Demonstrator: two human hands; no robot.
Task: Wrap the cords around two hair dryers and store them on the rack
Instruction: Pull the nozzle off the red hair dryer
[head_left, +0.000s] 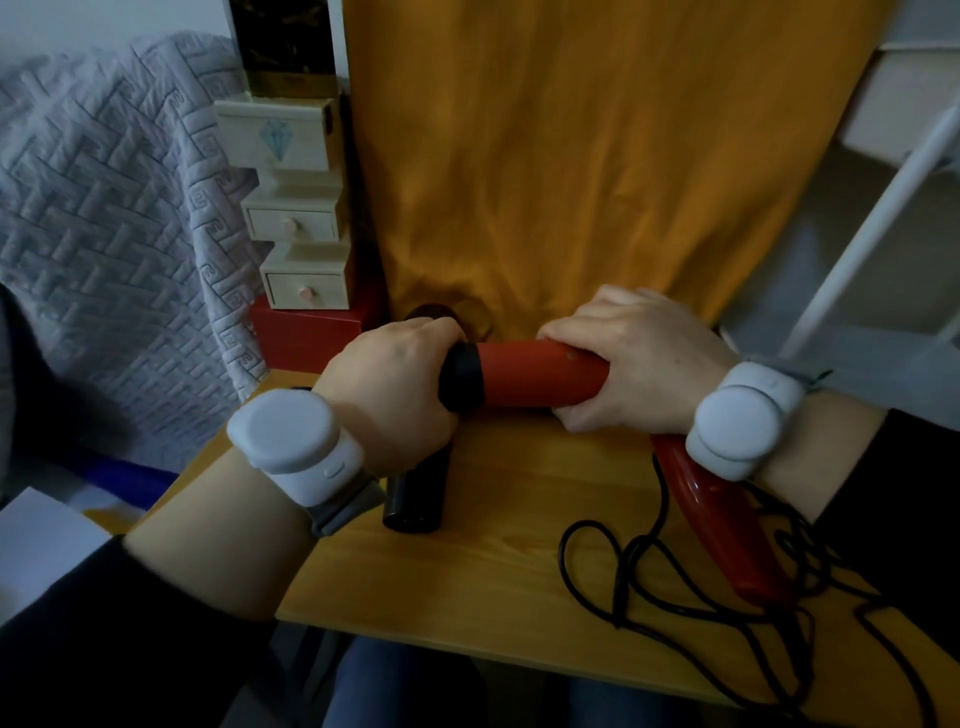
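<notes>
An orange cloth (597, 156) hangs at 12 o'clock and covers the wooden table's (493, 597) far edge. The near edge lies open at 6 o'clock. The red hair dryer (535, 376) sits crosswise at centre. The right hand (634, 374) curls round its barrel and the left hand (389, 384) round its black end. Loose black cord (623, 566) loops at 4 o'clock, cut off by the frame. A black cylinder (415, 493) is half hidden under the left hand.
</notes>
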